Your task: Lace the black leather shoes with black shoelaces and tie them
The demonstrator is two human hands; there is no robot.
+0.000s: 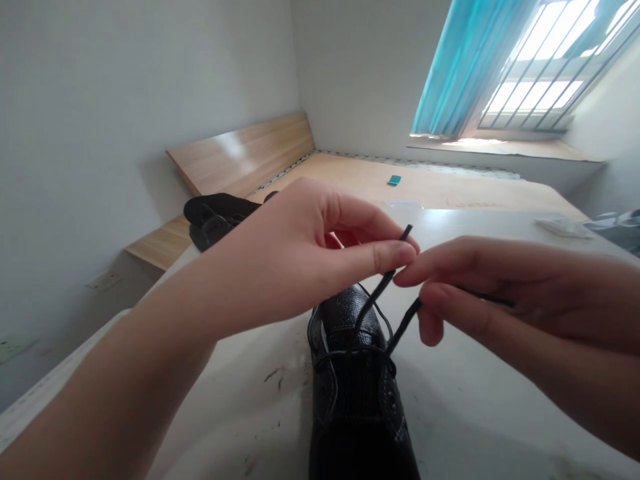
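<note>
A black leather shoe (357,393) stands on the white tabletop in front of me, its toe nearest to me. Black shoelace (373,301) runs from its eyelets up to both hands. My left hand (325,247) pinches one lace end between thumb and forefinger above the shoe, and the tip sticks out past the fingers. Close beside it on the right, my right hand (480,293) grips the other strand between thumb and fingers. The fingertips of the two hands nearly meet. Part of the shoe's far end is hidden behind my left hand.
Another black shoe (215,217) lies at the far left, partly behind my left arm. The white table (480,400) has dark scuffs. Beyond it are a wooden board surface (345,170) with a small teal object (395,181), a blue curtain (465,67) and a barred window.
</note>
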